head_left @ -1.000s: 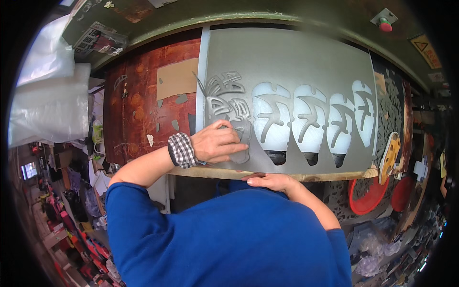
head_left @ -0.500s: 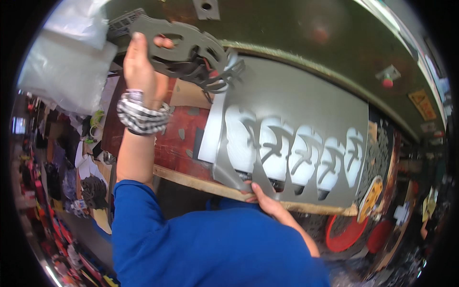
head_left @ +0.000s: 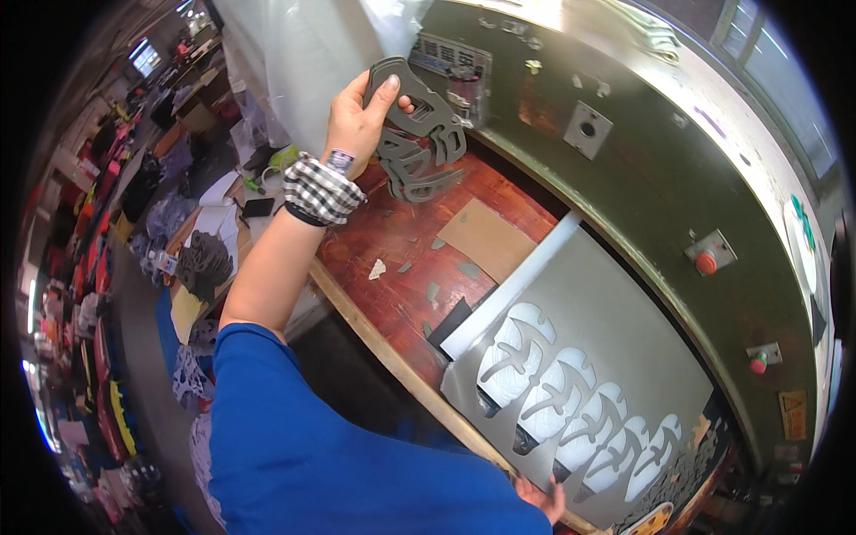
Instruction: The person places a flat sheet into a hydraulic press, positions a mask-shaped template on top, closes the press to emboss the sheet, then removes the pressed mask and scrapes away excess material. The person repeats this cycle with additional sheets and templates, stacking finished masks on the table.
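My left hand (head_left: 358, 120) is raised at the upper middle, thumb and fingers closed on a bundle of grey foam cut-outs (head_left: 421, 111). The pieces are flat, curved and pierced with openings, and several dangle below the hand. Low in the view, my right hand (head_left: 540, 501) lies at the front edge of a large grey foam sheet (head_left: 615, 308). Its visible fingers are apart; the rest is partly hidden by my blue sleeve. Along its near side, the sheet has several curved cut-through shapes (head_left: 555, 401), with white showing through most of their area.
Left of the sheet are a red worn board (head_left: 374, 236) with grey scraps and a brown card (head_left: 486, 239). A green machine beam (head_left: 571, 80) with red buttons spans the far side. Clear plastic (head_left: 294, 67) hangs at upper left. Dark offcuts (head_left: 682, 481) are heaped beyond the sheet's right end.
The view has swung left and turned. My left hand still holds the foam cut-outs, now hanging over the red board. My right hand has shifted rightward along the sheet's front edge.
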Available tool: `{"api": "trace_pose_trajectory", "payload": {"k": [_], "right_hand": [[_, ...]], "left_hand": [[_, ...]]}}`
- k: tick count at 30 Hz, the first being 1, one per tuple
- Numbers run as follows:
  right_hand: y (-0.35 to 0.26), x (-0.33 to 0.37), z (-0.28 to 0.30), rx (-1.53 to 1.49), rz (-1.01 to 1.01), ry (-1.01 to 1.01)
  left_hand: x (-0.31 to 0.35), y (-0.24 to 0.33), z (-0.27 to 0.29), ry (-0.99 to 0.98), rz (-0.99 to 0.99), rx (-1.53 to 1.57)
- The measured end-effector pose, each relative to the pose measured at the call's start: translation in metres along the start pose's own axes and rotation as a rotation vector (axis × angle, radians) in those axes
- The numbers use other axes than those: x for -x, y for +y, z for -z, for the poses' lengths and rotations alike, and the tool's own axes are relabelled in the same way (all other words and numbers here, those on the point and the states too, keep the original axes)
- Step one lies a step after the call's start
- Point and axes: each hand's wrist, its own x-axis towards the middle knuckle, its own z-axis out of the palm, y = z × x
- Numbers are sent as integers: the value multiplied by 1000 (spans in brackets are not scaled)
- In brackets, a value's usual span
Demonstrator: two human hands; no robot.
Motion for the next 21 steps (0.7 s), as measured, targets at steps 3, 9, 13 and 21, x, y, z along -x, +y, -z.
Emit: {"api": "trace_pose_trajectory", "payload": {"k": [3, 9, 13, 21], "right_hand": [[-20, 22, 3, -45, 352, 199], [-51, 35, 0, -4, 655, 460], [-72, 46, 7, 216, 805, 723], [-115, 61, 41, 447, 874, 726]], "left_hand": [[14, -32, 20, 50, -328, -462], [134, -140, 20, -688, -704, -911], [201, -163, 23, -805, -345, -936], [163, -170, 42, 53, -21, -1063]]}}
